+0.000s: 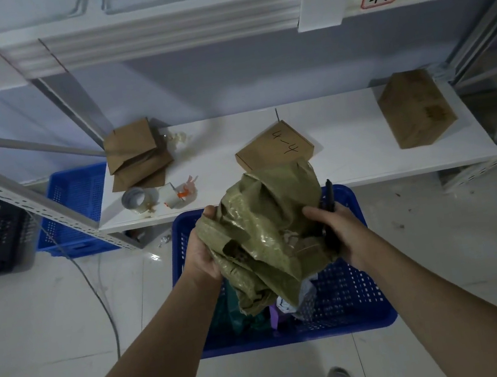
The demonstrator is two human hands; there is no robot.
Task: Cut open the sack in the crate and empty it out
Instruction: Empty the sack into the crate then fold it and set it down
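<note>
crumpled olive-green woven plastic sack (266, 233) held above blue perforated plastic crate (346, 302) | left hand (202, 252) grips sack's edge | right hand (339, 233) grips sack and slim black cutter (330, 205)

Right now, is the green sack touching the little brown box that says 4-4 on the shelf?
Cannot tell. In the head view the green sack, held up by both hands, overlaps the near edge of the 4-4 box, so neither contact nor a gap shows plainly.

The crumpled olive-green woven sack (266, 233) is hanging above the blue perforated crate (345, 299). Mixed packets (292, 305) are lying inside the crate beneath it.
</note>
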